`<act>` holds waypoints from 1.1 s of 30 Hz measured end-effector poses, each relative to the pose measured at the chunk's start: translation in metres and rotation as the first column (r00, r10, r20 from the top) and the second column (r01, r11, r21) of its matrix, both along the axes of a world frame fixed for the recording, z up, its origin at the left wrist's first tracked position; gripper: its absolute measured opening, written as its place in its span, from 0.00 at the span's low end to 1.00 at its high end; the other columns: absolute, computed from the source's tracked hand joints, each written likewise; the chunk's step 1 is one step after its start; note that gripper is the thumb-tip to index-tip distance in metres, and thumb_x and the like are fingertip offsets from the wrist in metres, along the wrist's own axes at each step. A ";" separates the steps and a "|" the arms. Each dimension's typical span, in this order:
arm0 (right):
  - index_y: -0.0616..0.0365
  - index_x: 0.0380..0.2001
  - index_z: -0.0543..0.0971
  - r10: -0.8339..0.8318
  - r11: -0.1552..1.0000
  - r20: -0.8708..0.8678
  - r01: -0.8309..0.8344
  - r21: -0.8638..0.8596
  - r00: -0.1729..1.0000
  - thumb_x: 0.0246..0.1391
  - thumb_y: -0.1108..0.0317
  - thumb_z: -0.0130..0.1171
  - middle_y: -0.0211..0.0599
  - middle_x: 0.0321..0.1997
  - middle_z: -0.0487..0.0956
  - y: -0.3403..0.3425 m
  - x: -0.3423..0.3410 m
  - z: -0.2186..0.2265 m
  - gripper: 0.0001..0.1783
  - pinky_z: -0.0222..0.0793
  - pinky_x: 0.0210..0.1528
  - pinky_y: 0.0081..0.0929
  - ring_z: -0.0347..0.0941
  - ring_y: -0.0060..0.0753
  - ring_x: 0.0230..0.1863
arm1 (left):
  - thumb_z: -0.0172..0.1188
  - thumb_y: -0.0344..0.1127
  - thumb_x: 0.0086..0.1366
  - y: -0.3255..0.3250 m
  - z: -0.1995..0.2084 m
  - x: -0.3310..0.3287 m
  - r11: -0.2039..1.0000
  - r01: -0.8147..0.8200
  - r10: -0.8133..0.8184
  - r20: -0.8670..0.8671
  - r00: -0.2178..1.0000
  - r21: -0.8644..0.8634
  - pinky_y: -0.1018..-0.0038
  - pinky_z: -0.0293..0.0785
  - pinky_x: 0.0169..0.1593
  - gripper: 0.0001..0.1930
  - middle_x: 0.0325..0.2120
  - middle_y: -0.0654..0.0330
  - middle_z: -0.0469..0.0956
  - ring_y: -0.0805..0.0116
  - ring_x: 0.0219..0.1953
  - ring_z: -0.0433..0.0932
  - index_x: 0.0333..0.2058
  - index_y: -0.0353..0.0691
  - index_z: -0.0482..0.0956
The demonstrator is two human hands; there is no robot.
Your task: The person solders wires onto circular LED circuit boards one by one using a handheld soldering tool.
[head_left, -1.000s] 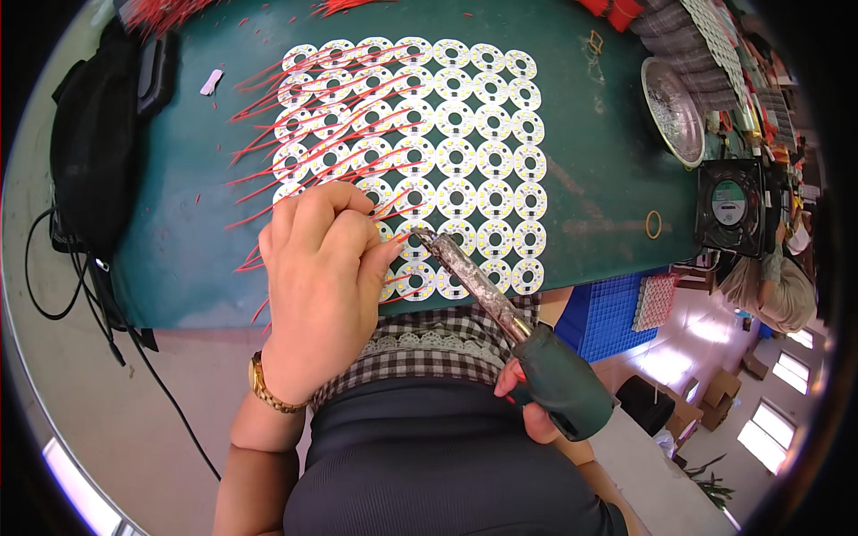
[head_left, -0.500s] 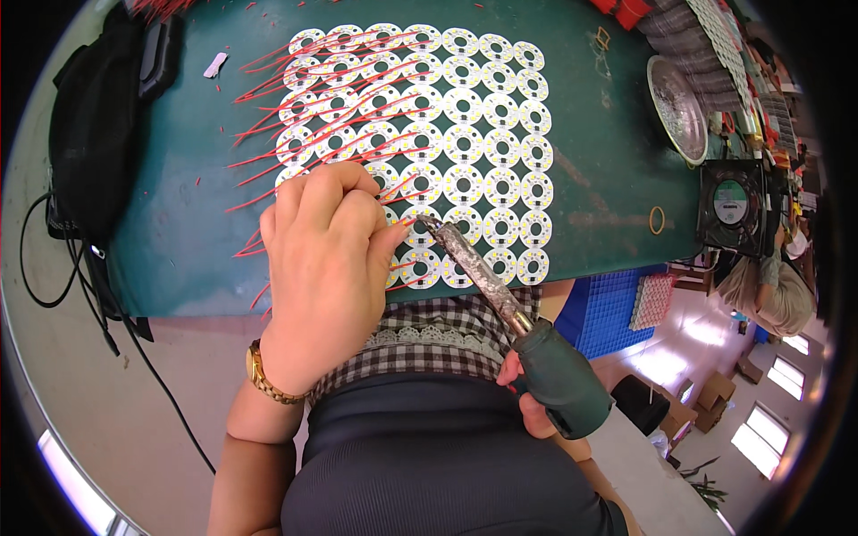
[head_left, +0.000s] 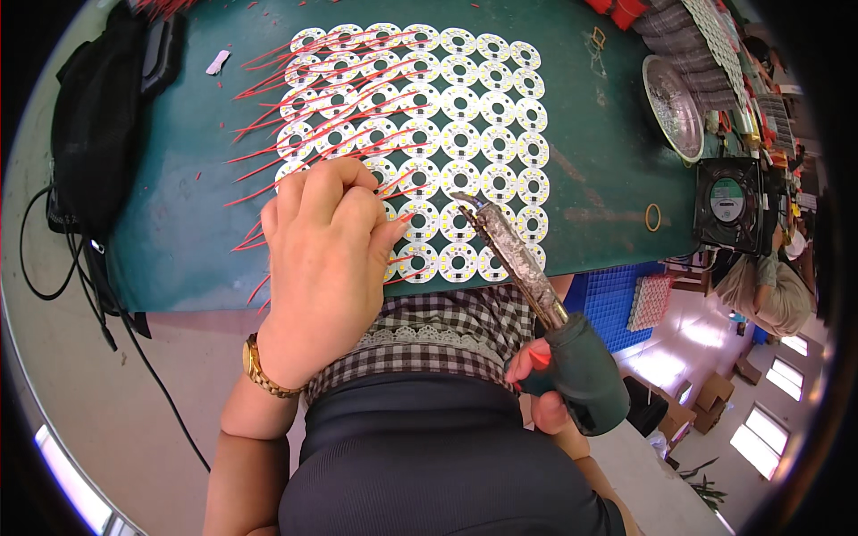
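Round white LED boards [head_left: 534, 187] lie edge to edge in a grid on the green tabletop, and red wires [head_left: 268, 159] run leftward from many of them. Over the lower left of the grid, my left hand [head_left: 323, 246] is closed in a pinch. A short red wire end [head_left: 407, 217] sticks out past its thumb, above a board in the second row from the front. My right hand [head_left: 543, 400] grips the dark green handle of a soldering iron [head_left: 518, 261], mostly behind that handle. The iron's tip hovers over the boards, apart from the pinched wire.
To the right stand a round metal dish [head_left: 673, 107] and a square black fan [head_left: 728, 205], with a rubber band [head_left: 652, 217] nearby. A black bag [head_left: 96, 134] and cables lie at the left. Blue crates [head_left: 617, 313] stand beyond the table's right front. Another person [head_left: 764, 284] sits farther right.
The soldering iron's tip has drawn away from the wire end at my left fingertips, up and to the right. My left hand keeps its pinch in nearly the same place.
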State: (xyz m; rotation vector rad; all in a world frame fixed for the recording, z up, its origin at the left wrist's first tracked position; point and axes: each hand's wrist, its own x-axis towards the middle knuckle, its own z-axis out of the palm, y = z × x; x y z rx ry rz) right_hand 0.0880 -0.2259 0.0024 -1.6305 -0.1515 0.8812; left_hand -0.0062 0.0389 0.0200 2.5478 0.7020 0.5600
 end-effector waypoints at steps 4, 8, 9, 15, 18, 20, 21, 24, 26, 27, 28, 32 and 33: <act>0.56 0.26 0.79 0.048 0.999 -0.043 -0.048 0.006 0.998 0.48 0.70 0.60 0.26 0.16 0.69 0.008 -0.004 0.008 0.02 0.56 0.13 0.16 0.66 0.20 0.16 | 0.62 0.29 0.57 -0.001 0.002 -0.001 1.000 0.011 -0.011 -0.036 0.999 -0.010 0.65 0.58 0.50 0.05 0.40 0.58 0.72 0.58 0.43 0.67 0.29 0.39 0.74; 0.58 0.33 0.80 0.122 0.966 -0.141 -0.085 0.243 0.983 0.50 0.75 0.59 0.29 0.21 0.75 -0.010 -0.002 -0.007 0.06 0.62 0.15 0.15 0.69 0.20 0.19 | 0.65 0.29 0.53 0.004 0.002 0.000 0.999 0.039 -0.040 -0.025 0.999 -0.022 0.63 0.57 0.47 0.07 0.40 0.61 0.71 0.59 0.44 0.66 0.28 0.40 0.74; 0.59 0.36 0.79 0.114 0.971 -0.131 -0.082 0.226 0.985 0.50 0.77 0.59 0.31 0.24 0.77 -0.005 -0.001 -0.005 0.08 0.65 0.17 0.17 0.71 0.21 0.21 | 0.64 0.29 0.54 0.006 0.004 0.001 0.998 0.051 -0.053 -0.042 0.998 -0.044 0.63 0.56 0.48 0.06 0.39 0.61 0.71 0.59 0.43 0.66 0.29 0.39 0.75; 0.60 0.39 0.79 0.097 0.974 -0.162 -0.060 0.219 0.982 0.48 0.79 0.60 0.31 0.31 0.80 -0.004 -0.004 -0.005 0.12 0.73 0.27 0.17 0.74 0.20 0.29 | 0.57 0.34 0.62 0.019 0.006 -0.008 0.962 0.116 -0.117 0.013 0.993 -0.245 0.64 0.55 0.49 0.05 0.41 0.60 0.71 0.60 0.44 0.65 0.30 0.39 0.75; 0.58 0.38 0.80 0.111 0.968 -0.076 -0.090 0.235 0.991 0.46 0.78 0.63 0.29 0.31 0.80 0.002 -0.002 -0.002 0.13 0.72 0.31 0.14 0.74 0.18 0.31 | 0.54 0.35 0.66 0.023 0.001 -0.012 0.924 0.141 -0.095 0.143 0.985 -0.355 0.65 0.54 0.51 0.07 0.43 0.57 0.71 0.62 0.47 0.66 0.32 0.39 0.75; 0.57 0.36 0.81 0.110 0.971 -0.056 -0.095 0.221 0.992 0.44 0.76 0.65 0.29 0.30 0.79 0.005 0.003 0.002 0.13 0.71 0.33 0.12 0.74 0.17 0.31 | 0.52 0.35 0.68 0.024 0.000 -0.013 0.898 0.160 -0.077 0.212 0.974 -0.410 0.65 0.54 0.53 0.07 0.44 0.55 0.71 0.62 0.49 0.66 0.32 0.39 0.74; 0.61 0.45 0.74 0.253 0.942 0.086 -0.265 0.204 0.964 0.48 0.60 0.64 0.33 0.31 0.76 0.004 0.010 0.004 0.23 0.71 0.33 0.20 0.73 0.25 0.33 | 0.51 0.34 0.68 0.024 0.000 -0.013 0.899 0.152 -0.059 0.230 0.971 -0.412 0.66 0.55 0.53 0.07 0.44 0.54 0.70 0.64 0.49 0.66 0.33 0.38 0.73; 0.65 0.54 0.66 0.368 0.893 0.242 -0.414 0.175 0.898 0.53 0.44 0.63 0.39 0.33 0.72 -0.003 0.015 -0.001 0.38 0.70 0.33 0.27 0.72 0.33 0.34 | 0.48 0.37 0.70 0.016 -0.006 -0.012 0.881 0.063 0.141 0.388 0.911 -0.468 0.68 0.59 0.54 0.11 0.45 0.53 0.70 0.65 0.47 0.67 0.32 0.36 0.71; 0.65 0.54 0.66 0.327 0.910 0.274 -0.379 0.167 0.905 0.54 0.43 0.62 0.40 0.33 0.72 -0.010 0.012 -0.011 0.39 0.70 0.33 0.28 0.72 0.33 0.34 | 0.46 0.41 0.71 0.012 -0.005 -0.013 0.841 0.020 0.307 0.507 0.806 -0.540 0.69 0.61 0.54 0.14 0.46 0.52 0.69 0.66 0.45 0.67 0.31 0.35 0.69; 0.65 0.54 0.65 0.306 0.918 0.289 -0.361 0.162 0.907 0.54 0.43 0.61 0.40 0.32 0.72 -0.012 0.011 -0.015 0.39 0.70 0.33 0.28 0.72 0.33 0.33 | 0.47 0.37 0.70 0.009 -0.001 -0.018 0.901 0.039 0.231 0.555 0.799 -0.432 0.70 0.63 0.52 0.12 0.45 0.52 0.71 0.65 0.46 0.68 0.30 0.36 0.70; 0.66 0.55 0.65 0.290 0.925 0.300 -0.347 0.156 0.909 0.54 0.42 0.61 0.41 0.32 0.72 -0.014 0.010 -0.017 0.39 0.71 0.33 0.28 0.72 0.33 0.33 | 0.47 0.34 0.70 0.005 0.004 -0.024 0.946 0.051 0.157 0.591 0.791 -0.320 0.70 0.64 0.51 0.11 0.44 0.51 0.72 0.65 0.47 0.69 0.29 0.36 0.71; 0.66 0.54 0.65 0.316 0.904 0.314 -0.385 0.189 0.896 0.55 0.42 0.60 0.41 0.33 0.72 -0.013 0.013 -0.012 0.39 0.70 0.32 0.28 0.72 0.33 0.32 | 0.56 0.28 0.62 0.003 0.028 -0.016 0.964 0.265 -0.253 0.259 0.932 -0.012 0.67 0.69 0.43 0.04 0.34 0.51 0.76 0.59 0.37 0.73 0.28 0.35 0.71; 0.66 0.54 0.66 0.323 0.902 0.294 -0.386 0.192 0.900 0.55 0.43 0.59 0.42 0.33 0.72 -0.014 0.012 -0.010 0.38 0.70 0.32 0.28 0.72 0.33 0.32 | 0.56 0.28 0.62 0.002 0.026 -0.014 0.965 0.263 -0.251 0.257 0.934 -0.014 0.67 0.69 0.43 0.04 0.34 0.51 0.76 0.59 0.37 0.73 0.28 0.35 0.71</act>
